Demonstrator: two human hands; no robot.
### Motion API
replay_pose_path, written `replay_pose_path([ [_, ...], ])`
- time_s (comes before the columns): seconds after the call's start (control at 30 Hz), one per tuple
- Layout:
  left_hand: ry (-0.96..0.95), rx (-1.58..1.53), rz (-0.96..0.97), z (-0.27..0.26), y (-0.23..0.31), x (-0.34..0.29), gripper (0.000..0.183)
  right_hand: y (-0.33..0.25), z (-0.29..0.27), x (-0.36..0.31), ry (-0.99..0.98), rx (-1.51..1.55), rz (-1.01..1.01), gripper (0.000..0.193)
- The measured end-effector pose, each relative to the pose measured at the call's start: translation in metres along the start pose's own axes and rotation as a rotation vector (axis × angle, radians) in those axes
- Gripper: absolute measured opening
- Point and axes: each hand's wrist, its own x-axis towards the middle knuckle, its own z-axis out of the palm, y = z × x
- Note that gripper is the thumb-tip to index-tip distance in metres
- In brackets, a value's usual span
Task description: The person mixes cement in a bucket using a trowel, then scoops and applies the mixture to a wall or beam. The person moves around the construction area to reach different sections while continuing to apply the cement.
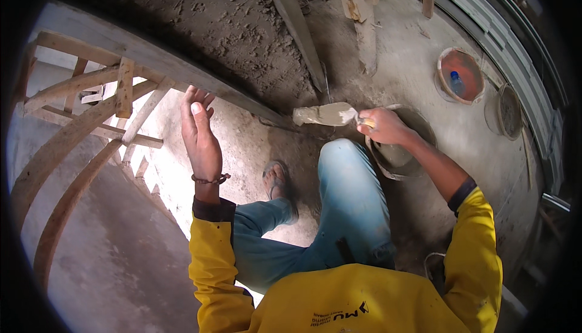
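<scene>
Right hand [385, 127] had its fingers clamped on a loaded trowel [324, 115] left of the bucket [422, 127]; left hand [203, 145] was empty, fingers slightly apart. Scooping looked done, lumpy surface [221, 36] up-left of the bucket seemed unfinished tho.

A bare grey floor [467, 127] spreads across the right side, dull and stained in places. Strong light makes a white patch [170, 181] at left, giving way to shadow toward the middle. Curved wooden ribs [74, 196], joined by short timber pieces [125, 84], arch along the left beside a mottled grey surface [115, 242]. Rough timber props [365, 39] show at the top; long pale strips [506, 39] line the upper right
</scene>
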Motion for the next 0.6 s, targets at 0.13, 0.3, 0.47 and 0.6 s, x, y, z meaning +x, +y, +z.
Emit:
replay_pose_path([
  [0.13, 0.003, 0.029, -0.008, 0.003, -0.001, 0.000, 0.063, -0.009, -0.002, 0.060, -0.194, -0.052, -0.073, 0.027],
  [0.3, 0.032, 0.086, 0.006, 0.005, 0.008, -0.002, 0.066, -0.089, -0.057, 0.112, -0.472, -0.040, 0.159, 0.028],
  [0.47, 0.017, 0.097, 0.000, 0.006, 0.010, 0.000, 0.064, -0.138, -0.085, 0.111, -0.465, -0.217, 0.187, 0.033],
  [0.6, 0.012, 0.095, 0.024, 0.000, 0.010, 0.000, 0.060, -0.139, -0.095, 0.090, -0.438, -0.249, 0.109, 0.030],
])
